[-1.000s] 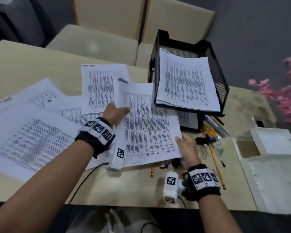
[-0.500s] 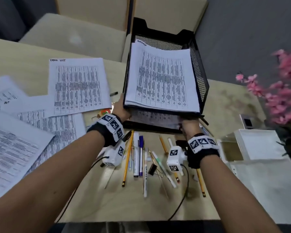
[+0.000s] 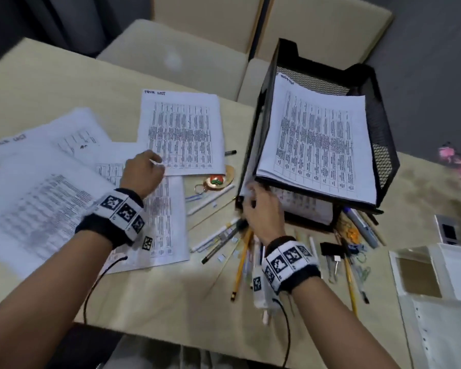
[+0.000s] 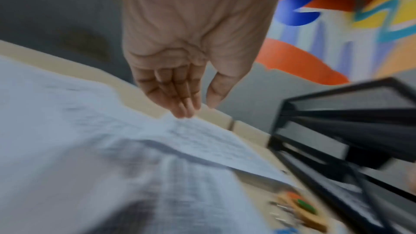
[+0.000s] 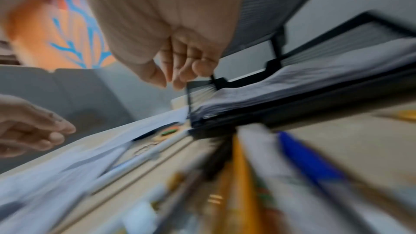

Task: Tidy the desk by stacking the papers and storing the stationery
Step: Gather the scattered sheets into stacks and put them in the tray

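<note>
Left hand (image 3: 141, 173) beside keychain (image 3: 215, 181), pens (image 3: 218, 237)

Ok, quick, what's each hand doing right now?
Left hand: open, holding nothing, fingertips at the edge of a printed sheet.
Right hand: fingers loosely curled by the black tray, holding nothing.

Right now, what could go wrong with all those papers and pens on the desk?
1. The left hand reaches over overlapping loose sheets; pulling one could drag its neighbours askew or off the desk.
2. Pens and pencils lie scattered under the right hand; a sweep of the wrist might roll them off the front edge.
3. The right hand is at the front corner of the black mesh paper tray, whose top stack overhangs the front; a nudge could slide those papers out.
</note>
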Motion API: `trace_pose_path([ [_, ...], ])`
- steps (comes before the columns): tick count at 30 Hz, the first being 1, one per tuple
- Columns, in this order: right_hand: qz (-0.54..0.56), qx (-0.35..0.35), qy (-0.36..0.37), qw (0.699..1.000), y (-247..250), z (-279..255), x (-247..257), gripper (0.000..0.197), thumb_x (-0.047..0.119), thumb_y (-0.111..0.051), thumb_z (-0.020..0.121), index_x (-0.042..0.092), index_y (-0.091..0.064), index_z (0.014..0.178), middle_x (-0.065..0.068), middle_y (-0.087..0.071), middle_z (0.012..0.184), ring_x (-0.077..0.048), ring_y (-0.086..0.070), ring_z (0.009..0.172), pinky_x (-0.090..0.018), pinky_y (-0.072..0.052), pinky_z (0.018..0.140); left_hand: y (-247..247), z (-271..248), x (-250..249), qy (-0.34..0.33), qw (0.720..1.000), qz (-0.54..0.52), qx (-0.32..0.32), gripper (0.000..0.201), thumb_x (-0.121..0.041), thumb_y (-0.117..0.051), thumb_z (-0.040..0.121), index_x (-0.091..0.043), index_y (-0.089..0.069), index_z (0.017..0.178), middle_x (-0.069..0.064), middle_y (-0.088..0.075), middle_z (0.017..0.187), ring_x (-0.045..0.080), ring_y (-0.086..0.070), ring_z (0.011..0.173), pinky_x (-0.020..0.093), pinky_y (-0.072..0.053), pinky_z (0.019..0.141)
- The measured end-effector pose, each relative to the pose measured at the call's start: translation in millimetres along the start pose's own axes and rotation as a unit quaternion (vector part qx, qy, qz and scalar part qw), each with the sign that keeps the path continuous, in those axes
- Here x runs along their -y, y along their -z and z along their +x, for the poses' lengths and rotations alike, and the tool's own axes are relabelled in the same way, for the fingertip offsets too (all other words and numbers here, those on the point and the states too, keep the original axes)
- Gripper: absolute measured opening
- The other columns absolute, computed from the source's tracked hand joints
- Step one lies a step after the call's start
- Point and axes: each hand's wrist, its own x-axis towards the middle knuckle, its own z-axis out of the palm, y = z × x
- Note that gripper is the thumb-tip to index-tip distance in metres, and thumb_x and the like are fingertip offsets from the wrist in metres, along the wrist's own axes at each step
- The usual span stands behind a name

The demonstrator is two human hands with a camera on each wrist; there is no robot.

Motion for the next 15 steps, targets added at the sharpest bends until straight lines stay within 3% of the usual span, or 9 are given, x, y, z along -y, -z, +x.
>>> trace_pose_path([
  [2, -0.015, 0.042, 0.095, 0.994, -19.2, 14.4, 35.3, 0.025, 0.012, -0.046, 0.092, 0.008, -0.053, 0.117, -0.012, -0.06, 0.11, -0.023, -0.055, 0.095, -0.026, -0.042, 0.076, 28.2, 6.3, 40.4, 0.09, 0.995, 0.015, -0.041, 0.036, -0.007, -0.051, 0.087, -0.001, -0.054, 0.122, 0.026, -0.054, 0.125, 0.038, -0.051, 0.116, 0.038, -0.04, 0.097],
  [4, -0.076, 0.081, 0.144, 0.983, -39.8, 34.6, 63.9, 0.034, 0.009, -0.046, 0.09, 0.007, -0.049, 0.124, -0.013, -0.054, 0.125, -0.029, -0.049, 0.115, -0.036, -0.042, 0.09, 53.0, 5.3, 77.1, 0.194, 0.978, 0.042, -0.06, 0.048, -0.006, -0.05, 0.087, -0.002, -0.04, 0.133, 0.027, -0.032, 0.141, 0.041, -0.034, 0.129, 0.047, -0.035, 0.103],
  [7, -0.207, 0.109, 0.197, 0.952, -67.4, 66.0, 95.0, 0.052, 0.002, -0.045, 0.086, 0.008, -0.036, 0.137, -0.015, -0.036, 0.146, -0.031, -0.027, 0.138, -0.042, -0.026, 0.11, 83.0, -4.0, 119.3, 0.317, 0.943, 0.04, -0.09, 0.066, -0.017, -0.057, 0.089, -0.007, -0.021, 0.144, 0.023, -0.008, 0.152, 0.041, -0.012, 0.14, 0.051, -0.022, 0.111],
  [10, -0.291, 0.131, 0.209, 0.924, -88.8, 88.4, 111.9, 0.071, -0.005, -0.05, 0.082, 0.011, -0.021, 0.144, -0.015, -0.017, 0.155, -0.034, -0.01, 0.145, -0.049, -0.012, 0.117, 105.2, -15.9, 152.5, 0.419, 0.901, -0.019, -0.111, 0.101, -0.034, -0.068, 0.083, -0.006, 0.001, 0.151, 0.022, 0.006, 0.157, 0.039, 0.002, 0.145, 0.051, -0.007, 0.117],
  [13, -0.277, 0.151, 0.226, 0.922, -98.7, 95.9, 117.0, 0.072, -0.013, -0.046, 0.08, 0.012, -0.023, 0.143, -0.016, -0.03, 0.149, -0.034, -0.031, 0.136, -0.051, -0.026, 0.112, 110.6, -26.3, 170.6, 0.479, 0.872, -0.032, -0.092, 0.118, -0.053, -0.068, 0.075, 0.002, 0.006, 0.149, 0.026, 0.005, 0.156, 0.041, -0.002, 0.145, 0.052, -0.007, 0.116],
  [15, -0.254, 0.149, 0.229, 0.928, -98.8, 96.5, 115.9, 0.067, -0.015, -0.043, 0.081, 0.01, -0.028, 0.142, -0.015, -0.037, 0.146, -0.033, -0.041, 0.13, -0.048, -0.036, 0.107, 108.3, -24.7, 174.5, 0.473, 0.874, -0.043, -0.103, 0.109, -0.048, -0.071, 0.075, 0.002, -0.007, 0.147, 0.024, -0.006, 0.153, 0.042, -0.015, 0.14, 0.051, -0.019, 0.112],
])
